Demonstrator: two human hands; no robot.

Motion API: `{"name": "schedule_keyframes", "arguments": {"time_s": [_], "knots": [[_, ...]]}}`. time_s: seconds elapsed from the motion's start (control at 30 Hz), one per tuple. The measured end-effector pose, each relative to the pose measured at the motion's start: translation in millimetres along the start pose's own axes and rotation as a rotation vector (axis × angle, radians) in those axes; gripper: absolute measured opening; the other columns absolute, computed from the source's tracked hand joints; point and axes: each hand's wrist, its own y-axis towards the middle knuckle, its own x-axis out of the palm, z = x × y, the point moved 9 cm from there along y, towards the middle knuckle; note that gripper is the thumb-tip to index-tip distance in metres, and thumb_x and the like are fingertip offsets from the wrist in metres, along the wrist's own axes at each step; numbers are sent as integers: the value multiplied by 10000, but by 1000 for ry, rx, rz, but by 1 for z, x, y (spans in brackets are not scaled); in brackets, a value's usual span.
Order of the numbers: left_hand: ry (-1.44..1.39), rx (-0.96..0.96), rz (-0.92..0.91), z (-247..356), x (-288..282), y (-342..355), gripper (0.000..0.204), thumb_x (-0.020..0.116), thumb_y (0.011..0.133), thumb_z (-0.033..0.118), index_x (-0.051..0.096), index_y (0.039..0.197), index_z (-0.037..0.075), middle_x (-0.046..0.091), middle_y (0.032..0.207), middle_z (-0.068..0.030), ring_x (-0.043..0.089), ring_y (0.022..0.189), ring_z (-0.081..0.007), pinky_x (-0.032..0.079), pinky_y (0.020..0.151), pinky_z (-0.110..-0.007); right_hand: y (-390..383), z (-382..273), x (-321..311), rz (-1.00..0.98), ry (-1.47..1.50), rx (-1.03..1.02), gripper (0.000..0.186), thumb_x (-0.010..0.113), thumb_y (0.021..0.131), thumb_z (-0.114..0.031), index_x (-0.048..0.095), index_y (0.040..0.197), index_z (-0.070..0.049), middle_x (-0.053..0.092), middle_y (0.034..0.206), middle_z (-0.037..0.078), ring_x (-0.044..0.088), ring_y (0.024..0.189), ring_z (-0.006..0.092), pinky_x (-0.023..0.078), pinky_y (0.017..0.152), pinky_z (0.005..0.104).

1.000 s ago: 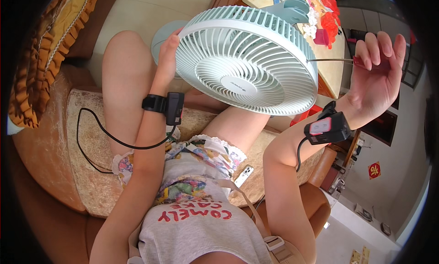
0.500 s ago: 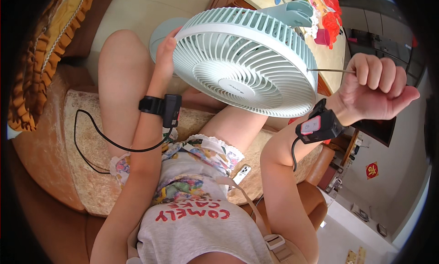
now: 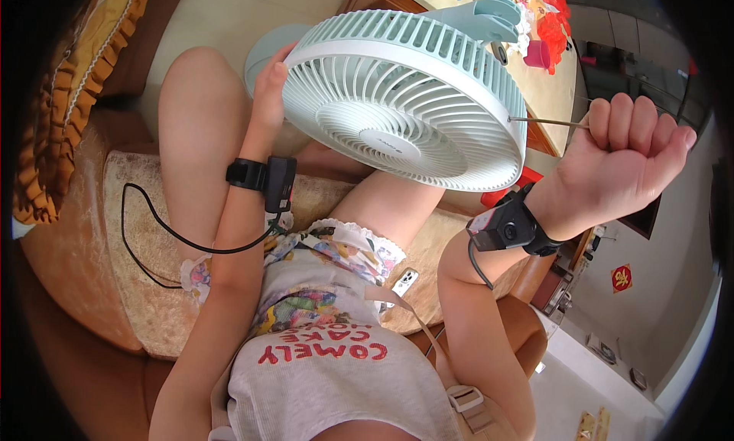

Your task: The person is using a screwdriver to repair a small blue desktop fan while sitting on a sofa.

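Note:
A pale green and white electric fan (image 3: 390,105) is tilted above my lap, its round front grille toward me. My left hand (image 3: 269,93) grips the fan's left rim, fingers partly hidden behind it and thumb up. Off the fan's right side, my right hand (image 3: 623,147) is closed in a fist, palm side turned up. From it a screwdriver (image 3: 547,121) runs leftward, its thin metal shaft touching a small hole in the rim. The screwdriver's handle is hidden inside my fist.
Behind the fan, a table (image 3: 554,97) carries a pink cup (image 3: 537,54) and red plastic wrapping (image 3: 552,21). A phone (image 3: 405,282) lies beside my thigh on the sofa (image 3: 145,288). A black cable (image 3: 187,238) loops from my left wrist's device.
My right fist has turned at the wrist, with the screwdriver's tip still at the rim. The fan has shifted slightly left in view; my left hand keeps its grip.

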Motion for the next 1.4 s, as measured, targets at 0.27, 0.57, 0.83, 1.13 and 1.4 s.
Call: {"name": "schedule_keyframes", "arguments": {"time_s": [0.27,0.57,0.83,1.13,1.4], "knots": [[-26,-14,48,2,-4,-1,707,514,861,509,448,1224,-94,561,1141,-146,537,1031,-177,424,886,-290,-11,-7,-13,229,-118,-55,455,438,922,-275,166,585,-133,155,524,-15,123,469,95,107,424,264],[-38,-48,68,0,-2,3,605,533,874,442,491,1204,-63,584,1101,-111,542,986,-149,416,870,-268,10,-3,2,-345,269,93,299,384,944,-233,543,1023,9,294,574,-27,263,552,103,256,528,248],[-27,-48,58,0,-7,3,650,559,851,469,486,1205,-70,578,1114,-127,543,999,-162,419,870,-274,0,9,45,-862,885,321,255,452,941,-264,571,1062,-74,353,534,-47,285,503,89,268,475,249],[-46,-50,71,-2,-4,1,678,561,839,500,485,1203,-66,577,1115,-128,546,998,-166,429,866,-280,14,21,2,-438,739,345,481,484,903,-228,197,523,-162,189,461,-53,120,423,78,111,408,265],[-42,-6,12,1,-1,1,712,527,847,521,447,1227,-75,564,1135,-147,550,1021,-187,436,879,-290,-3,0,-4,111,30,71,447,510,854,-132,173,560,-139,157,494,-35,97,457,82,103,419,266]]}}
